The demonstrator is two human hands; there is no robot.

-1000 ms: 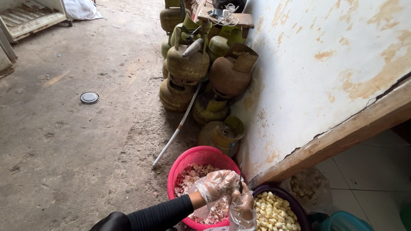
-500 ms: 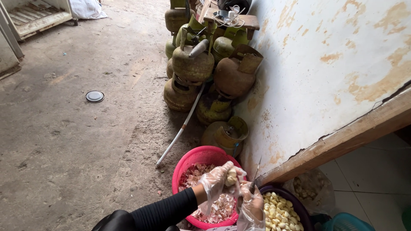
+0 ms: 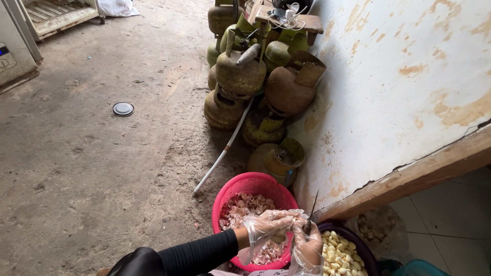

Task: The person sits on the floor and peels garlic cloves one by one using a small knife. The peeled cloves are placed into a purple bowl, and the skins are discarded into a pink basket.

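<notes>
Bare concrete floor [image 3: 92, 168], stained white wall [image 3: 404, 76] (peeling), daylight

1. My hands sit near, at the bottom edge: left hand [image 3: 267, 227] over the basket [image 3: 231, 190], right hand [image 3: 308, 244] just right of it, holding a knife [image 3: 311, 210].
2. Peels [image 3: 244, 205] lie in the basket.
3. Right of the basket is a bowl [image 3: 366, 248] with cloves [image 3: 340, 255] in it.
4. Gas cylinders [image 3: 255, 92] stand farther off, along the wall [image 3: 409, 82] on the right.
5. A pipe [image 3: 222, 151] lies between cylinders and basket.
6. A lid [image 3: 123, 109] lies on the floor [image 3: 92, 168], far left.
</notes>
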